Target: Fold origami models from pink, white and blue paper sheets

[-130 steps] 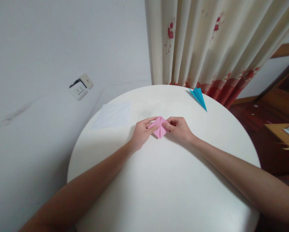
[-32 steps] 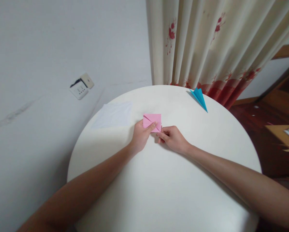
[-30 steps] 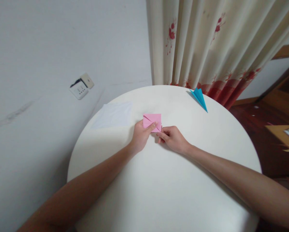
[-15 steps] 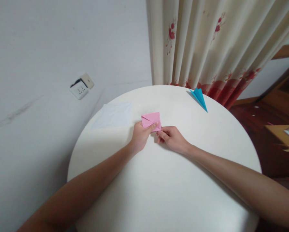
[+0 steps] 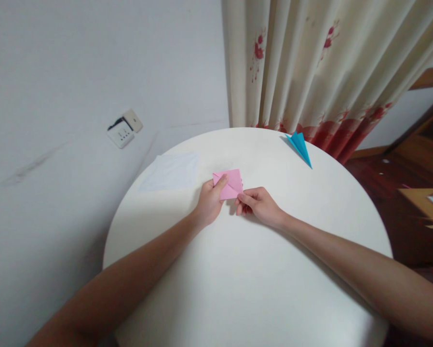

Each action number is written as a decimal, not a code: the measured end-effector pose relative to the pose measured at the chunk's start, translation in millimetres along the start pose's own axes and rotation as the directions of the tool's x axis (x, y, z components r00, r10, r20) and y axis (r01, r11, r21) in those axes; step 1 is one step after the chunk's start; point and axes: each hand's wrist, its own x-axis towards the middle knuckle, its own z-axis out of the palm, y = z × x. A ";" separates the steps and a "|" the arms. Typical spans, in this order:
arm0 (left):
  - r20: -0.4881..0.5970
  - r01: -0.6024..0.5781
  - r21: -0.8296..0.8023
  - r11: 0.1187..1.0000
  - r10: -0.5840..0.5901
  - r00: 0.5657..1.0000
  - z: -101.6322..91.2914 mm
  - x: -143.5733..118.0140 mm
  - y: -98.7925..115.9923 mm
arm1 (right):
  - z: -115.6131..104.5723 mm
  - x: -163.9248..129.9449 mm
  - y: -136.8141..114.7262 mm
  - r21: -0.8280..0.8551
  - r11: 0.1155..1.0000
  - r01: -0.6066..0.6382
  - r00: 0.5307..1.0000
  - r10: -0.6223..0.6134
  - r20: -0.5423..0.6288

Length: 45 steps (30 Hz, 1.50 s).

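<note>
A folded pink paper (image 5: 232, 183) lies near the middle of a round white table (image 5: 260, 279), a little tilted, with diagonal flaps showing on its top. My left hand (image 5: 209, 202) holds its left side, thumb pressed on top. At the paper's near right corner, my right hand (image 5: 257, 205) pinches the edge with fingers curled. Both forearms reach in from the bottom of the view.
A blue folded paper plane (image 5: 299, 147) rests at the table's far right edge. A white sheet (image 5: 170, 171) lies flat at the far left. Behind stand a floral curtain (image 5: 321, 67), a grey wall with a socket (image 5: 124, 130), and wooden furniture (image 5: 424, 202) on the right.
The pink paper went from a diamond shape held between both hands to a rectangle; in the last second my left thumb slid up its left side and the paper tilted slightly.
</note>
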 end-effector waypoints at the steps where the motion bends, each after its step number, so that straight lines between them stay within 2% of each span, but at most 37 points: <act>1: 0.000 0.003 -0.021 1.000 -0.003 1.000 0.3 0.3 1.3 | 0.2 0.1 0.2 0.015 1.000 -0.005 1.000 0.005 0.001; 9: 0.008 0.077 -0.141 0.987 -0.077 0.997 0.8 1.2 6.1 | -0.7 1.4 2.3 0.109 0.994 -0.028 0.999 0.025 0.025; 14: 0.008 0.111 -0.172 0.979 -0.111 0.994 0.6 1.9 8.8 | -1.7 1.1 0.7 0.113 0.993 -0.024 0.998 0.017 0.059; 19: 0.131 0.077 -0.087 0.993 -0.065 0.989 1.3 -3.0 7.8 | -3.0 1.6 1.5 0.102 0.995 -0.011 0.999 0.008 0.032; 21: 0.149 0.081 -0.082 0.993 -0.068 0.986 0.9 -4.1 6.7 | -3.4 1.7 2.0 0.094 0.996 -0.008 1.000 0.005 0.031; 31: 0.083 0.164 -0.176 0.971 -0.151 0.985 -1.3 2.8 6.2 | -4.3 2.5 0.7 0.084 0.996 -0.010 0.999 0.007 0.042; 36: -0.005 0.058 -0.151 0.987 -0.059 0.998 -4.5 6.8 4.8 | -6.8 4.2 2.6 0.082 0.997 -0.016 0.999 0.013 0.035; 41: 0.108 0.057 -0.036 0.998 -0.053 0.993 -1.5 0.2 4.2 | -7.3 5.6 4.3 0.078 0.997 -0.014 1.000 0.012 0.024; 45: 0.048 0.037 -0.025 0.999 -0.035 0.998 -1.9 0.1 4.7 | -6.5 4.8 3.0 0.055 0.998 -0.011 0.999 0.009 0.041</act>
